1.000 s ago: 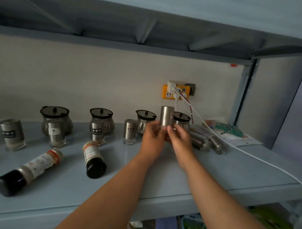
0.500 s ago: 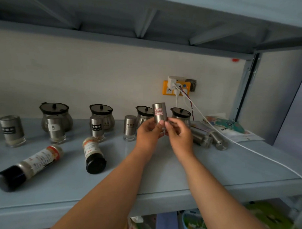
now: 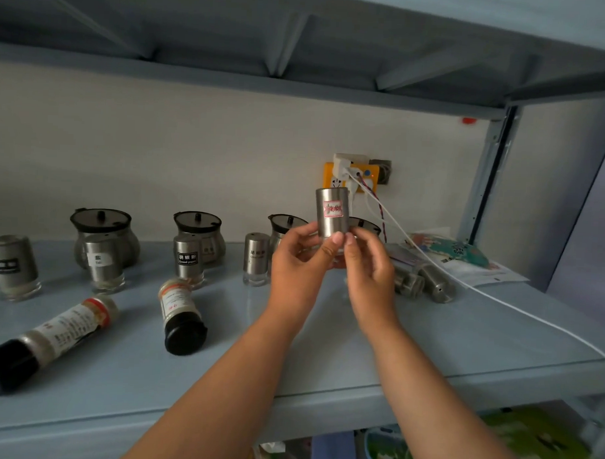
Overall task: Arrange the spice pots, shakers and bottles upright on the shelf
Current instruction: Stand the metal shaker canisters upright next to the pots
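Note:
I hold a steel shaker with a red label [image 3: 332, 211] upright above the blue shelf [image 3: 324, 353], my left hand [image 3: 300, 263] and my right hand [image 3: 368, 266] both gripping its lower end. Upright shakers stand at the left [image 3: 13, 267], [image 3: 102, 262], [image 3: 188, 261] and centre [image 3: 256, 258]. Behind them sit lidded pots [image 3: 103, 234], [image 3: 200, 231], [image 3: 285, 228]. Two bottles with black caps lie on their sides [image 3: 47, 340], [image 3: 181, 314]. Two steel shakers lie tipped at the right [image 3: 409, 284], [image 3: 436, 283].
A white cable [image 3: 497, 298] runs from the yellow wall socket [image 3: 351, 177] across the right of the shelf and over its front edge. Printed papers [image 3: 464, 262] lie at the back right. A shelf post [image 3: 484, 174] stands on the right.
The shaker in my hands has risen and turned, so its red label now faces me. My hands lifted with it; everything on the shelf stayed put.

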`<state>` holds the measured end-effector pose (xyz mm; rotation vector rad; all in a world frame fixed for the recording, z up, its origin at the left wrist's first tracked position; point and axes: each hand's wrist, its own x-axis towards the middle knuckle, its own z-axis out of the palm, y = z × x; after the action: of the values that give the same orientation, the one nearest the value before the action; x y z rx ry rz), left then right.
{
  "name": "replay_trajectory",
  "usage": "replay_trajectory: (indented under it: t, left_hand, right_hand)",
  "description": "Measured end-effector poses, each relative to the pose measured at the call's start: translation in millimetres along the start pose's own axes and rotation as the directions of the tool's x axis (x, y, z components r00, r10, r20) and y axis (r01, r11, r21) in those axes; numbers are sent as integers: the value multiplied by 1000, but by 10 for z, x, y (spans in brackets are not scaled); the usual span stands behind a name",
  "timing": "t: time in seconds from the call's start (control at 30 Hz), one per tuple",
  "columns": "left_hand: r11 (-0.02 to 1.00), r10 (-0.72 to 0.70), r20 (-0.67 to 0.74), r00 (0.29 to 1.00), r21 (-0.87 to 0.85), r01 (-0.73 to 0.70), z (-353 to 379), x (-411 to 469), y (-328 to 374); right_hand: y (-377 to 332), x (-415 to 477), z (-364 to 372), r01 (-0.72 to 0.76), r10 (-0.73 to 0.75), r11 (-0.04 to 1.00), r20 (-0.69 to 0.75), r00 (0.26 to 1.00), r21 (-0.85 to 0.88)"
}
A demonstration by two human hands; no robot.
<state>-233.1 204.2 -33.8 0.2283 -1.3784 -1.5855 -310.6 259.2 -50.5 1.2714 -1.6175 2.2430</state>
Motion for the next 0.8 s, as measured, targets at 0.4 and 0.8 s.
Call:
replay_trajectory:
  t: [0.4,0.8]
  left_hand:
    - [872,-13,-136,991,484,78,-127,176,-307]
    - [687,-110,-131,985,706,171,-194,205,-391]
  right_hand:
    - [297,75,57,-158,206,923,105,973,-352]
    - [309,23,73,-268,409,853,255,876,-448]
